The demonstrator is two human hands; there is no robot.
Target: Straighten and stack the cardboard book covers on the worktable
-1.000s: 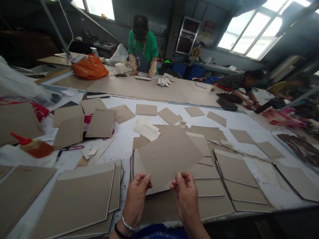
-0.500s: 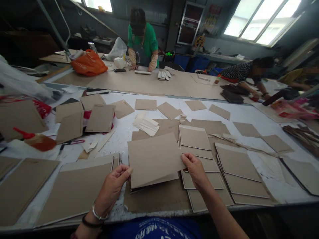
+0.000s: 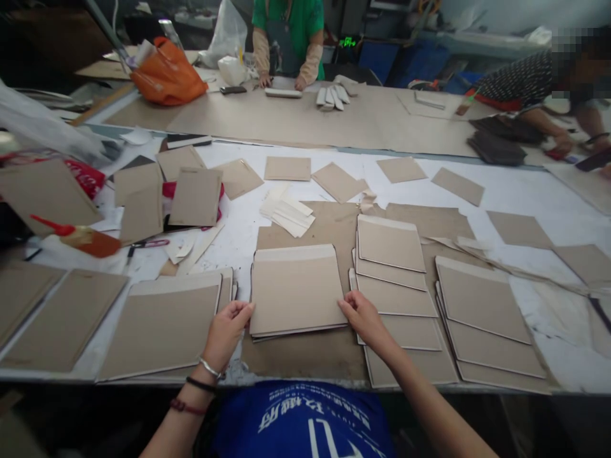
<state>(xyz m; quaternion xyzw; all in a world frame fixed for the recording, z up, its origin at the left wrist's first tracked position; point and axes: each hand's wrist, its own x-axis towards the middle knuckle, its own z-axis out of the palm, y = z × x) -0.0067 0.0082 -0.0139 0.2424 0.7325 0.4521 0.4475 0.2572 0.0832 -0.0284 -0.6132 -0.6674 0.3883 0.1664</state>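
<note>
A small stack of grey-brown cardboard sheets (image 3: 296, 289) lies flat on the table in front of me. My left hand (image 3: 228, 332) grips the stack's lower left corner. My right hand (image 3: 363, 315) pinches its lower right edge. More sheets lie overlapped in a row just right of the stack (image 3: 391, 254), and a larger sheet pile (image 3: 162, 324) lies to the left.
A glue bottle with a red nozzle (image 3: 81, 236) and scissors (image 3: 143, 244) lie at the left. White paper strips (image 3: 286, 213) sit behind the stack. A person in green (image 3: 286, 32) works at the far table, another person (image 3: 529, 83) at the right. An orange bag (image 3: 167, 73) is far left.
The sheet I held up in the air has come down onto the stack and now lies flat and squared; both hands moved apart to its lower corners. The camera tilted down.
</note>
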